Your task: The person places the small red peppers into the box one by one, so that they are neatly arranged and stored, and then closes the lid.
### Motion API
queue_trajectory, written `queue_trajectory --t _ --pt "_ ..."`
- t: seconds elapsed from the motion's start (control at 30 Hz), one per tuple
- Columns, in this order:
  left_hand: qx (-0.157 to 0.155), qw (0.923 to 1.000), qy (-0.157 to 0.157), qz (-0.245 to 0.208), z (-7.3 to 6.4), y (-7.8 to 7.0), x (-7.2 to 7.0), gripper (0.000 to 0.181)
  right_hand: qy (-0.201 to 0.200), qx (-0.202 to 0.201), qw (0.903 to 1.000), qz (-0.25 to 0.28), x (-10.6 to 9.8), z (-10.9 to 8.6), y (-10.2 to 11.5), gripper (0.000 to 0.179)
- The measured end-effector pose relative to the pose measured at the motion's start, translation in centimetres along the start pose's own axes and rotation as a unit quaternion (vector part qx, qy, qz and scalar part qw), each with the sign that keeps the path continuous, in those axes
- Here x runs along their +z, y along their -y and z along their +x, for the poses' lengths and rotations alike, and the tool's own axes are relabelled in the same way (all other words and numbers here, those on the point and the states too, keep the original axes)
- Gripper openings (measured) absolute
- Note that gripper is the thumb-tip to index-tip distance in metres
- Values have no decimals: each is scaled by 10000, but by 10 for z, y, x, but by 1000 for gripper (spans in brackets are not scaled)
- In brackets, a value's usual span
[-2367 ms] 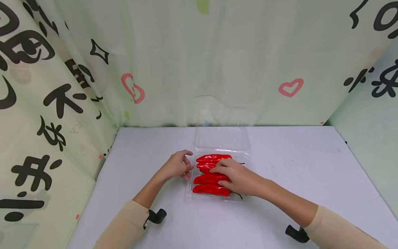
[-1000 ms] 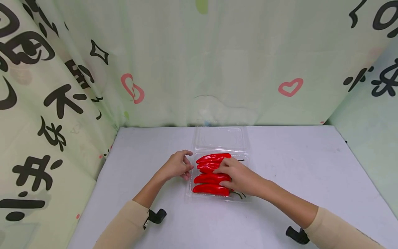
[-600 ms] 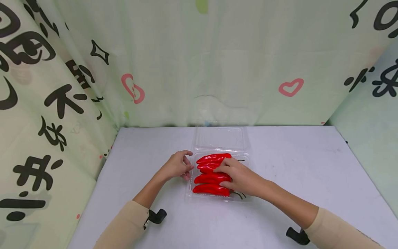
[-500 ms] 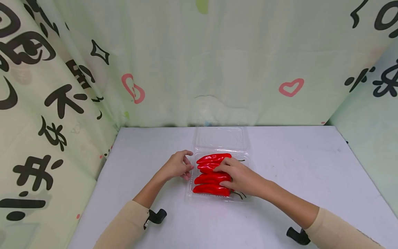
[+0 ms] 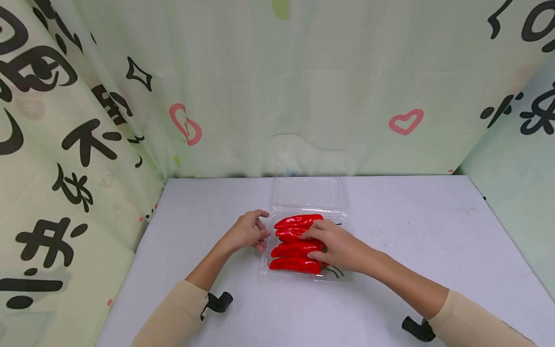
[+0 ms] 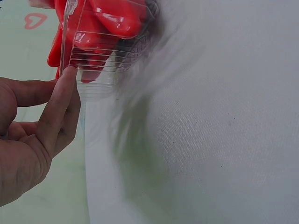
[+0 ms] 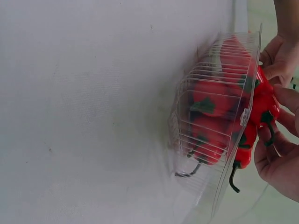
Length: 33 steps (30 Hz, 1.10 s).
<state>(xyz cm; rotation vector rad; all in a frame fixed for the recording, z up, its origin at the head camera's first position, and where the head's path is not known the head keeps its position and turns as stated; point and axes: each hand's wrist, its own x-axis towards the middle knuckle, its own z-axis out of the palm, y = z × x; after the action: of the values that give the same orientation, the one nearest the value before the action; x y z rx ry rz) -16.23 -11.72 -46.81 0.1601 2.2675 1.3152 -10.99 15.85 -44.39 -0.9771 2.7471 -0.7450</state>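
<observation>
Glossy red chili peppers lie side by side in a clear plastic clamshell box (image 5: 266,270) with its lid (image 5: 308,193) folded back. My right hand (image 5: 340,246) reaches over their stem ends, thumb and fingers either side of one chili pepper (image 5: 295,249); the right wrist view shows its green stem (image 7: 268,133) between them. Below it lie the nearest pepper (image 5: 295,264) and two dark stems. The farthest pepper (image 5: 299,220) sits at the back of the row. At the box's left side, my left hand (image 5: 247,231) has relaxed fingers, with fingertips right at the rim (image 6: 66,44).
The box stands on a white table (image 5: 412,231), near its back edge. A pale green printed curtain (image 5: 338,86) hangs behind and along the left side. Black wrist camera mounts (image 5: 219,301) show at both sleeves.
My right hand has drawn back slightly to the right, uncovering more of the pepper beneath it. A second stem has come into view at the near right. The left hand stays in place.
</observation>
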Motion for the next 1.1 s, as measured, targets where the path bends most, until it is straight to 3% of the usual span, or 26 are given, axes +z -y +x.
queue_trajectory --t 0.7,1.1 --pt "60 10000 44 -15 1 2 -1 54 -307 88 9993 170 -22 -4 -23 31" --pt "50 9999 45 -74 1 3 -1 55 -704 398 9966 138 -33 3 -56 34"
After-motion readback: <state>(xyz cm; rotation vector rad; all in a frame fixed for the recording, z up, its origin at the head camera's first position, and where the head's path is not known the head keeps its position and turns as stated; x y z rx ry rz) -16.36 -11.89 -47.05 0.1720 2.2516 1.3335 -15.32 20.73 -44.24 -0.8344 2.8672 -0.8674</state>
